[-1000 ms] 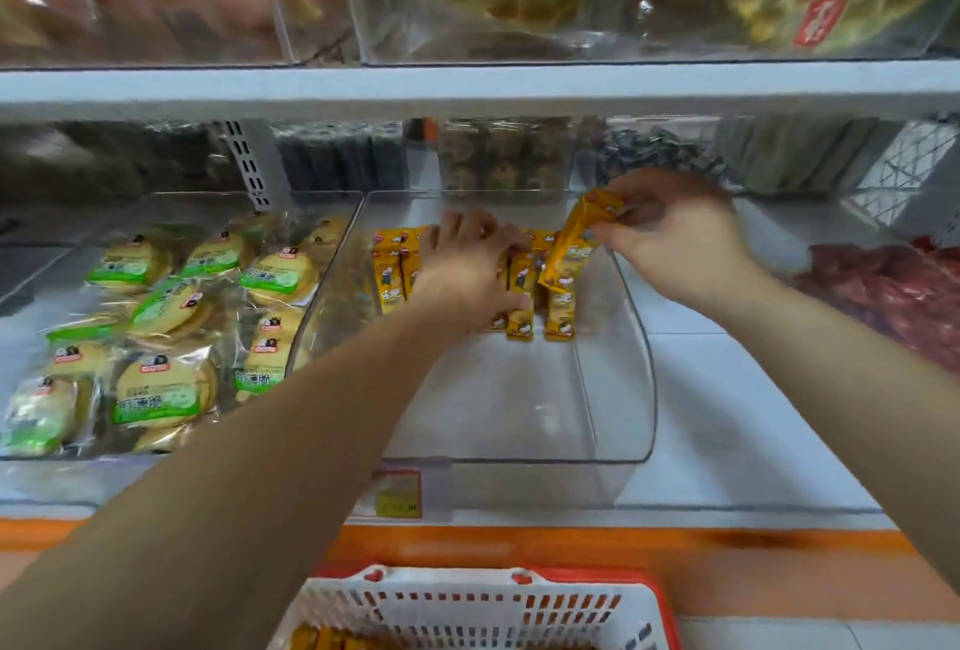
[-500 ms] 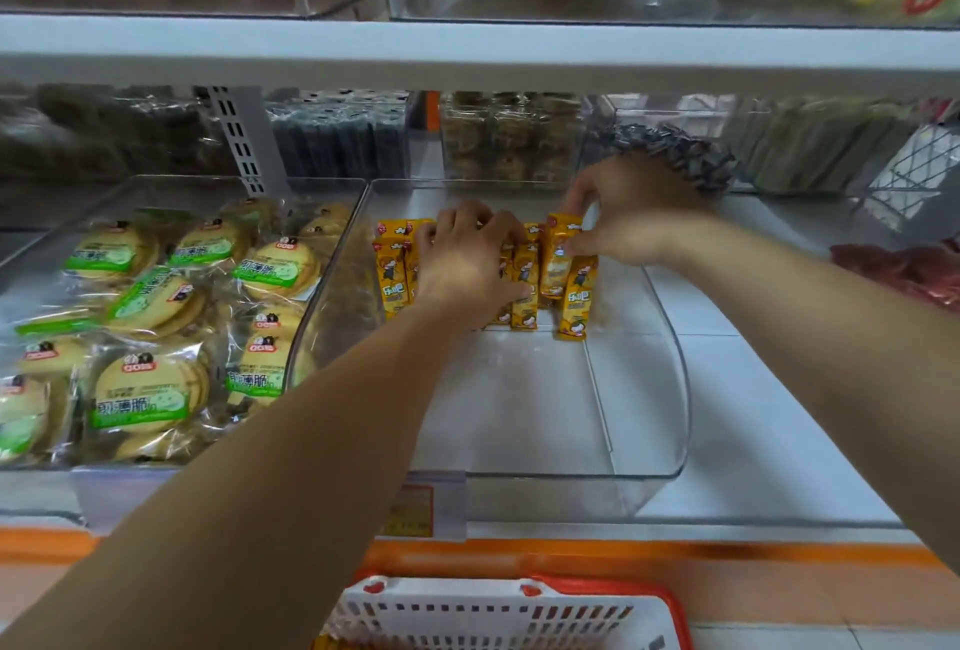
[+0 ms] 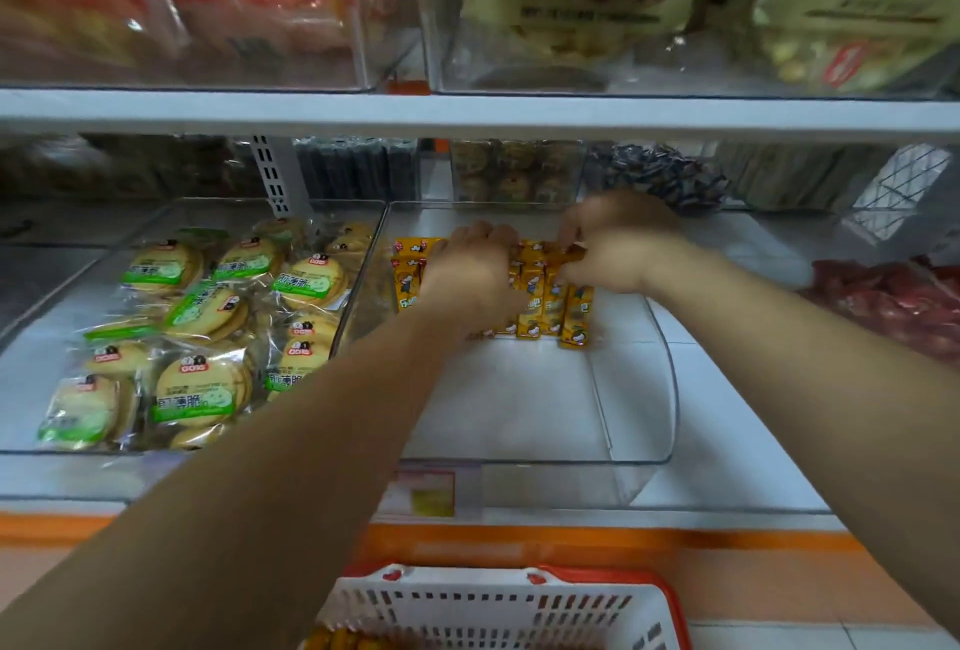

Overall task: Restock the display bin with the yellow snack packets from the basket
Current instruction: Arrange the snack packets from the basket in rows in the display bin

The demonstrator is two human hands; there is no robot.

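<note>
At twelve o'clock in the display bin, a yellow packet is being pinched by the right grip, the row being pressed under the flat left grip; disarray is being risked by early release.

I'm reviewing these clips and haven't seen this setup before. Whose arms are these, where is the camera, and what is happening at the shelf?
There is no machine here. A person works with bare hands, and the camera sits on their head looking forward and down, so both arms reach in from below. On the shop shelf stands a clear display bin with a row of yellow snack packets at its back. The left hand rests on the row. The right hand pinches the top of a packet near the row's right end. A white basket sits at the bottom edge. The bin to the left holds green-labelled biscuit packs.
</note>
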